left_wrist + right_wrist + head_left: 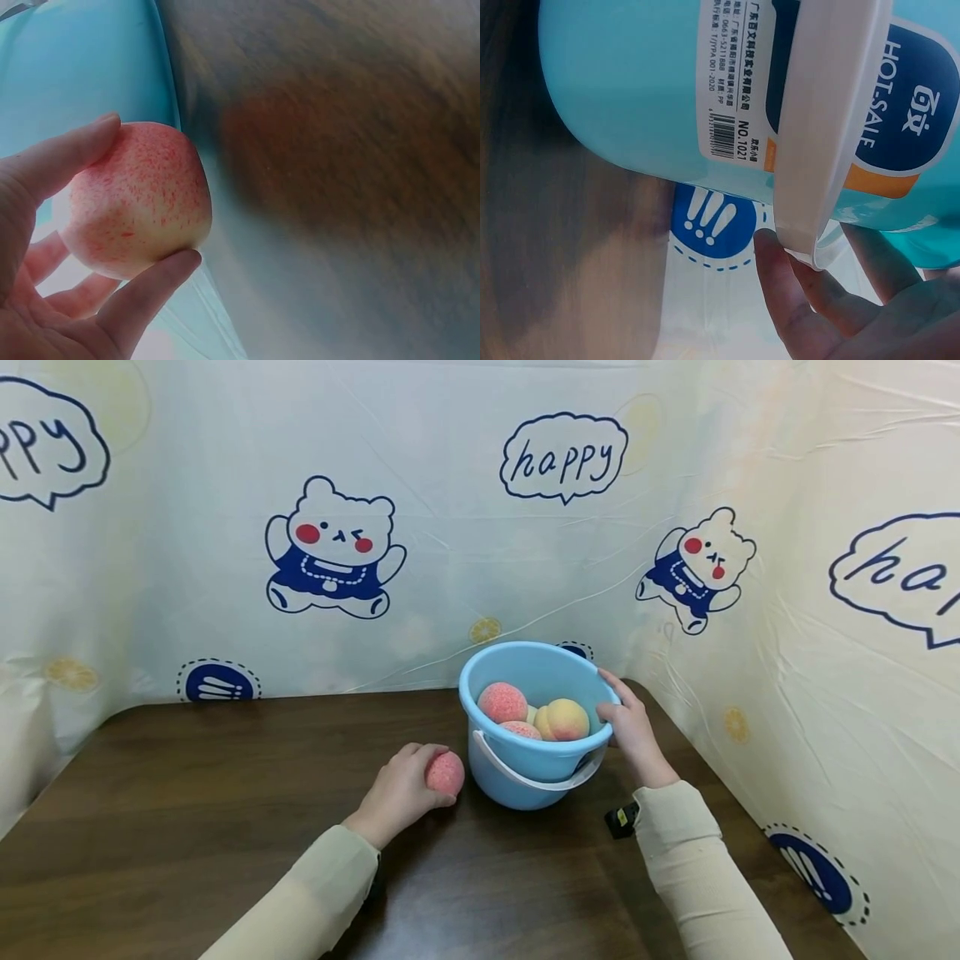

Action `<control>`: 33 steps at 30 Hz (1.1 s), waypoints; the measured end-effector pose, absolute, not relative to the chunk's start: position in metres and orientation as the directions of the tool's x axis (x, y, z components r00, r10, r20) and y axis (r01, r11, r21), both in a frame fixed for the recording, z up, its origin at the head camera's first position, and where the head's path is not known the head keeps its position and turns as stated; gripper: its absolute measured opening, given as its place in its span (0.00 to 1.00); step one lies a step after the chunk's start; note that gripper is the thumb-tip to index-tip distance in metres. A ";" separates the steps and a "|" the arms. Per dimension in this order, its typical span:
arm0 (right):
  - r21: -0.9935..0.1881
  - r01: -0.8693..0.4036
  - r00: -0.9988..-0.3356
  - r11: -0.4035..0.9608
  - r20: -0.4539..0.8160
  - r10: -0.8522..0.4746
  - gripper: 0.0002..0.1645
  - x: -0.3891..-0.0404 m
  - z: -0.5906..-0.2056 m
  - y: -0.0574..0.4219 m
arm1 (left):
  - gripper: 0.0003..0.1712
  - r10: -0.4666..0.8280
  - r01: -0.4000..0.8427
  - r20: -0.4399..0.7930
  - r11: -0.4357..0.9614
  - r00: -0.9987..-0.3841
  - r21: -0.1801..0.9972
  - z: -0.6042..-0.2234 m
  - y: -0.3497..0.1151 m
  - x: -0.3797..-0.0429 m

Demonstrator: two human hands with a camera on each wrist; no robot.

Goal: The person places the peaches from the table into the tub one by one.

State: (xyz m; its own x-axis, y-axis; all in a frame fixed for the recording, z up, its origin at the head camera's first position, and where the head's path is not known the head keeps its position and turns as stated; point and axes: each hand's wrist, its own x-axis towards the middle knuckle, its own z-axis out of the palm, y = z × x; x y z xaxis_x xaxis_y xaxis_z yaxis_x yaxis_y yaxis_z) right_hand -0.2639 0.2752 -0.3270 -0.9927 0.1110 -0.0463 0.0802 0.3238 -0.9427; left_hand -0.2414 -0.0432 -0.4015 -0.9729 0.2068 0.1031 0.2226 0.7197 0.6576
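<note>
My left hand (397, 795) holds an apple (446, 773), speckled red over pale yellow, just left of a light blue bucket (540, 762). In the left wrist view the thumb and fingertips pinch the apple (139, 199) from opposite sides, with the bucket (82, 67) behind it. My right hand (633, 727) grips the bucket's right rim, thumb over the edge and other fingers along the outside. Inside the bucket lie a yellow-pink peach (568, 720), a red-speckled fruit (502, 702) and another one (521, 729) partly hidden by the rim. A pale fruit between them barely shows.
The bucket's white handle (540, 787) hangs down its front; labels (731, 82) show on its side. Everything stands on a dark brown wooden table (225, 810). A printed cloth (450, 527) with bears and the word "happy" closes off the back and right side.
</note>
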 end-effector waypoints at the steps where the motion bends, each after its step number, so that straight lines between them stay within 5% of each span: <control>1: -0.943 0.081 -0.993 0.324 -0.047 0.112 0.44 -0.264 -0.327 0.275 | 0.39 0.208 0.227 0.109 0.719 -0.972 0.657 -0.401 -0.043 -0.241; 33: -0.946 0.062 -0.994 0.317 -0.029 0.108 0.44 -0.262 -0.327 0.275 | 0.41 0.224 0.293 0.188 0.699 -0.956 0.652 -0.361 -0.055 -0.243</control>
State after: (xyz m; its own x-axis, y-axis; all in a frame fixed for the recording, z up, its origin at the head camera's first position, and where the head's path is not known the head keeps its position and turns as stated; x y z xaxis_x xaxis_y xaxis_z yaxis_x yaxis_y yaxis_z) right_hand -0.2625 0.2748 -0.3267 -0.9937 0.1083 -0.0290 0.0622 0.3175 -0.9462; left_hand -0.2433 -0.0546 -0.3614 -0.9561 0.2242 0.1885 0.2925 0.6992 0.6523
